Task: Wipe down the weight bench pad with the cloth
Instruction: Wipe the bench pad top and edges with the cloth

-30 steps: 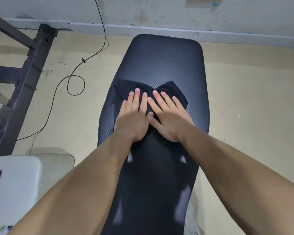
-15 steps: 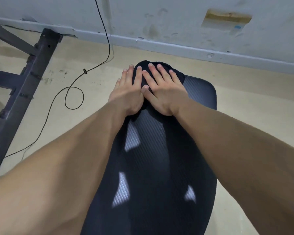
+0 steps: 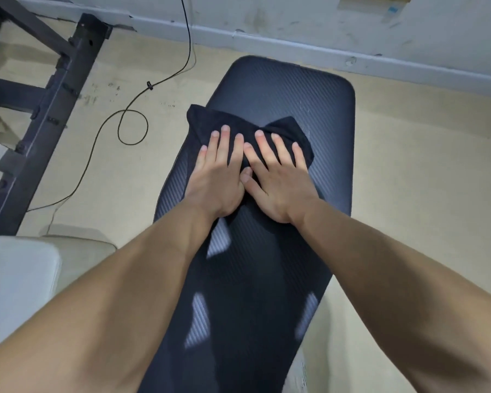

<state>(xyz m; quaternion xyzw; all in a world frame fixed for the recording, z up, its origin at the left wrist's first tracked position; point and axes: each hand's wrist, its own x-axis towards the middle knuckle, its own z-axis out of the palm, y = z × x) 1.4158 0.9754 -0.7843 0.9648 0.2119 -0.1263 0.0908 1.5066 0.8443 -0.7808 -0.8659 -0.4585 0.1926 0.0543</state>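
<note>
The weight bench pad (image 3: 295, 89) is dark with a fine ribbed texture and runs from the bottom of the head view up toward the wall. A dark cloth (image 3: 207, 120) lies spread on its middle part, slightly toward the left edge. My left hand (image 3: 219, 177) and my right hand (image 3: 278, 180) lie side by side on the cloth, palms flat and fingers stretched out, thumbs touching. Neither hand curls around the cloth. Most of the cloth is hidden under the hands. The far end of the pad is bare.
A black metal rack frame (image 3: 48, 109) stands on the floor at the left. A thin black cable (image 3: 131, 120) loops over the beige floor between the rack and the bench. A pale cushioned object (image 3: 17, 279) sits at the lower left. The wall baseboard (image 3: 295, 43) runs behind the bench.
Both hands slid the cloth to the pad's far end half a second ago. Now they and the cloth are back near the middle of the pad.
</note>
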